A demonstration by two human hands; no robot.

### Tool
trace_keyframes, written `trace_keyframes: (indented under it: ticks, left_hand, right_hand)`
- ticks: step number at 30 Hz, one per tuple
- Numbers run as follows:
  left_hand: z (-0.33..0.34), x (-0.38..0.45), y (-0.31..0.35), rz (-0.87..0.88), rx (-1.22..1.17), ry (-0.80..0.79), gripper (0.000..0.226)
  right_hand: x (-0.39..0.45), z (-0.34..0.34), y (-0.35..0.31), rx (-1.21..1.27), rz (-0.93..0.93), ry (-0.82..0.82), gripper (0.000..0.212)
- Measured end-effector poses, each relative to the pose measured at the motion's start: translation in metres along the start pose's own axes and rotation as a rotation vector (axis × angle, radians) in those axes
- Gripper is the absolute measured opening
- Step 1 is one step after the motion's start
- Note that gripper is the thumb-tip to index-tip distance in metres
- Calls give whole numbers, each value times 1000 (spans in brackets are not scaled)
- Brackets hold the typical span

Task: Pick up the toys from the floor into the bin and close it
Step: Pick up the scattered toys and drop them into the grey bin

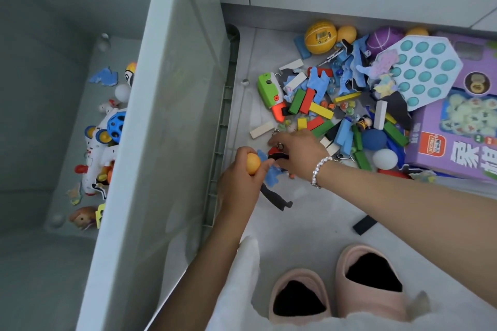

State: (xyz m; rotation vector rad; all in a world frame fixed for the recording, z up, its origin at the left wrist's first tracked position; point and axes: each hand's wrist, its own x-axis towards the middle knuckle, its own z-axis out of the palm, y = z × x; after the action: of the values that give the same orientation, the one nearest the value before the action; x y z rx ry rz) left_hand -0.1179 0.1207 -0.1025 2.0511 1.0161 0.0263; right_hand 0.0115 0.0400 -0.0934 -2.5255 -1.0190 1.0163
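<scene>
Left hand (242,172): fingers curled round a small orange ball (253,163), held just beside the bin (161,142) wall. Right hand (298,154): reaching down onto the floor pile, pinching a red-and-black toy piece (275,154). Wooden blocks (309,105), green toy gun (270,94), purple game box (457,137) lie beyond the fingers. Bin lid stands open.

We count two hands, the left hand (239,177) and the right hand (298,154), and two pink slippers (300,295). We see one bin (161,142), one purple box (457,140), one teal pop-it board (427,72), one yellow basketball (320,36), and one white egg-shaped ball (385,159). The small blocks (321,110) overlap too much to count.
</scene>
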Motion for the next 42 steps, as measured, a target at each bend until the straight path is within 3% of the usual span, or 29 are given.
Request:
trace_keyframes:
  ticks: [8, 17, 21, 25, 33, 42]
  left_hand:
    - [0, 2, 0, -3, 24, -3, 36]
    - [-4, -4, 4, -12, 24, -20, 36]
    - [-11, -20, 0, 19, 52, -30, 35]
    - [-17, -40, -10, -51, 84, -48, 36]
    - [-12, -58, -18, -139, 115, -103, 37]
    - [-12, -50, -14, -146, 80, -71, 35]
  right_hand:
    - [4, -2, 3, -88, 26, 43, 29]
    - [-17, -20, 12, 202, -64, 61, 24]
    - [-52, -7, 22, 134, -144, -46, 21]
    - [-72, 19, 29, 158, -125, -229, 32]
    - [-85, 37, 31, 36, -173, -322, 47]
    - [-94, 53, 40, 7, -187, -212, 31]
